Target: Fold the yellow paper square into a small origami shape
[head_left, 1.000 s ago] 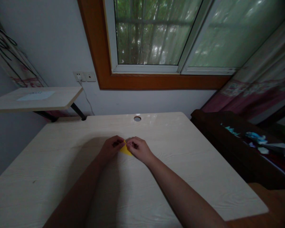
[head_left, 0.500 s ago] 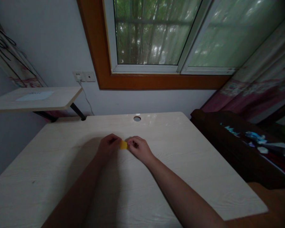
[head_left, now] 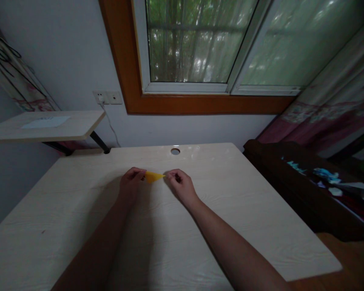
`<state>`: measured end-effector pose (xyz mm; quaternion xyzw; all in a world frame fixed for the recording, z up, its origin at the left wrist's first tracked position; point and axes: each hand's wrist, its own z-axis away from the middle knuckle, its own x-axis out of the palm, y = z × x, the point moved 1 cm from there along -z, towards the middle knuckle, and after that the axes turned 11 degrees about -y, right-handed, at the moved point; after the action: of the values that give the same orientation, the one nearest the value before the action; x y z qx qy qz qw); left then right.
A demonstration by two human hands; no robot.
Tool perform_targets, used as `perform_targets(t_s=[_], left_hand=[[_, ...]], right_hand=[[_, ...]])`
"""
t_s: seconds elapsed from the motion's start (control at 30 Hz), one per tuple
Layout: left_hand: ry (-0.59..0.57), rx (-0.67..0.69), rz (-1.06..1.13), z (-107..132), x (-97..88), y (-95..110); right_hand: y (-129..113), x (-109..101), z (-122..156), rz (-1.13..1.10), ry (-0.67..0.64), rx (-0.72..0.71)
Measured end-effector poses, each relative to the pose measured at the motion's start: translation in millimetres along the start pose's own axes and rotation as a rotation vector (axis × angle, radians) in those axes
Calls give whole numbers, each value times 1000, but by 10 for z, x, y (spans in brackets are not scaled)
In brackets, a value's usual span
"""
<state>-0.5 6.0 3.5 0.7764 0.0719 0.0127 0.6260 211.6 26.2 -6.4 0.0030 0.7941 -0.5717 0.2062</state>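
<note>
Daylight from a white-framed sliding window (head_left: 188, 48), set in a broad orange-brown wooden surround (head_left: 200, 104), fell dimly over a pale wood-grain desk (head_left: 224, 226) in the head view, the only one there was. Between the person's hands, nearer the far edge than the near one and slightly left of a round cable hole (head_left: 175, 151), was a thin yellow triangular piece, apparently paper (head_left: 152, 176), its wide end to the left and its point to the right. Whether it touched the desktop could not be told. The left hand (head_left: 130, 182) pinched the wide end between thumb and fingers. The right hand (head_left: 182, 184) was narrow, its fingers curled and their tips at the point; whether they gripped it was too small to tell. Handling so slim a piece well seemed to call for a light pinch and a steady left hand, since a hard tug at the tip could crease or tear it. Any edge or fold was probably best lined up before being pressed, and the bare, flat desktop close beneath offered firm backing for that pressing.
</note>
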Motion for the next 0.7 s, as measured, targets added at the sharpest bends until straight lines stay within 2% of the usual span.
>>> perform_targets(t_s=[0.17,0.27,0.7], left_hand=[[-148,-23,-14,39,89,43],[-187,-44,-16,44,110,65],[-133,-61,-98,45,104,92]], right_hand=[[-54,16,12,29,-152,-72],[-48,13,16,56,-198,-86],[-12,-4,12,66,-137,-85]])
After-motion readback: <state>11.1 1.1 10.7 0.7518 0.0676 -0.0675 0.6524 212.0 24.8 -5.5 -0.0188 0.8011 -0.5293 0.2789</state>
